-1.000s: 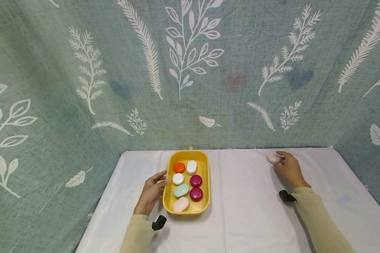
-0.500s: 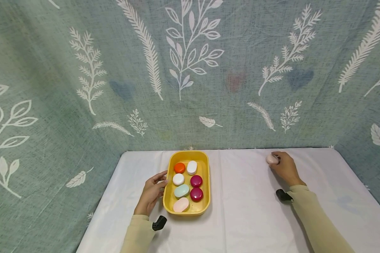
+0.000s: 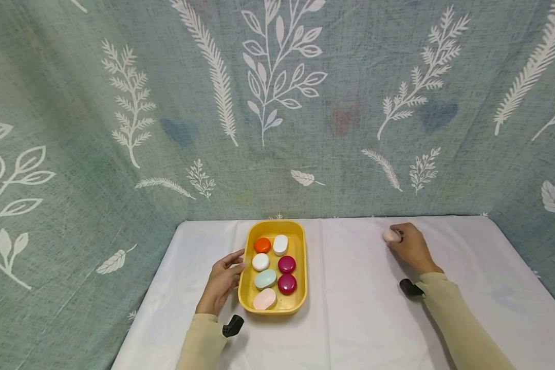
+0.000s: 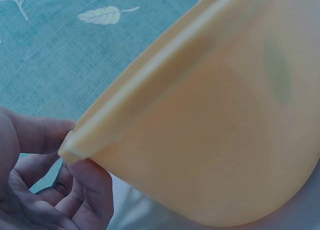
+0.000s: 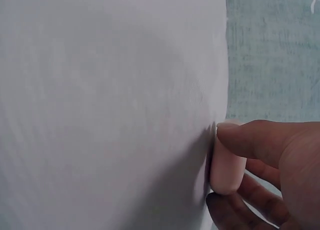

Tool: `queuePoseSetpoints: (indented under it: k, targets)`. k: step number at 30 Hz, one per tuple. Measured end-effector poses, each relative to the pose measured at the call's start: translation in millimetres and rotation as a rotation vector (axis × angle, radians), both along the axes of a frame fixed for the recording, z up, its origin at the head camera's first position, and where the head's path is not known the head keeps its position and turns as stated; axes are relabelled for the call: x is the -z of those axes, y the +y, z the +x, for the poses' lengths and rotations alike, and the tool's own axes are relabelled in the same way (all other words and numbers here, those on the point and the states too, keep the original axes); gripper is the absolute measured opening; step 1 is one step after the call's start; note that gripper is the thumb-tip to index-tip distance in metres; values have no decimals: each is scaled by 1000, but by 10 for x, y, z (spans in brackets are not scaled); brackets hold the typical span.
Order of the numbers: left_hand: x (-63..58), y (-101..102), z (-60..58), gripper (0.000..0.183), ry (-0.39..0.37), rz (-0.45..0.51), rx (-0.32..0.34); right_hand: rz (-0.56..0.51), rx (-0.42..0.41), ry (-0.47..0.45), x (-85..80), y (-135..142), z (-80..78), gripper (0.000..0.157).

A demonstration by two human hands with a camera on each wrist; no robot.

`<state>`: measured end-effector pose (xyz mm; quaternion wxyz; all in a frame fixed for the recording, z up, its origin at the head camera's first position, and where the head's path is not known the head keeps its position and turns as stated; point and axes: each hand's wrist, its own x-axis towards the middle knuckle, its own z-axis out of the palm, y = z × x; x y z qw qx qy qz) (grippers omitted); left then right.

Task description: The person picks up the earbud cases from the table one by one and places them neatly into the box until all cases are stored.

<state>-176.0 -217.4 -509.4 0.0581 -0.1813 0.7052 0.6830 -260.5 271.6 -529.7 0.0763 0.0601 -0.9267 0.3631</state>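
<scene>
At the back right of the table, my right hand point(image 3: 411, 248) holds a pale pink bar of soap point(image 3: 390, 236) between thumb and fingers. The right wrist view shows this soap point(image 5: 228, 170) close over the white cloth, thumb on one edge and fingertips at the other. My left hand point(image 3: 222, 280) pinches the left rim of a yellow plastic tray point(image 3: 300, 303); in the left wrist view the thumb lies over the rim point(image 4: 75, 145) and a finger under it. Inside the tray lie several soaps, among them an orange one point(image 3: 262, 245), a mint green one point(image 3: 265, 279) and a dark red one point(image 3: 287, 264).
A white cloth point(image 3: 351, 308) covers the table. Behind and beside it hangs a green curtain point(image 3: 277, 180) with white leaf patterns, meeting the table's back edge just beyond the right hand. Small black cameras point(image 3: 233, 326) sit on both wrists.
My right hand has closed its fingers around the pink soap and moved slightly left with it, a little toward the front. The left hand and the tray stay where they were.
</scene>
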Motion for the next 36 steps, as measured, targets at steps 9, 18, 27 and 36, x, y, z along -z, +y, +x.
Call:
queuePoseSetpoints:
  k: [9,18,27,36]
  targets:
    - [-8,7,-13,45,5,0,17,-38,-52,6,-117,-180,69,46]
    - [-8,2,-2,45,-4,-6,9,-50,-142,105,-244,-503,180,45]
    - [7,-6,3,45,-5,-8,4,-57,-215,189,-316,-820,296,47]
    - [9,-3,11,44,2,-5,9,-59,-274,222,-389,-1107,417,49]
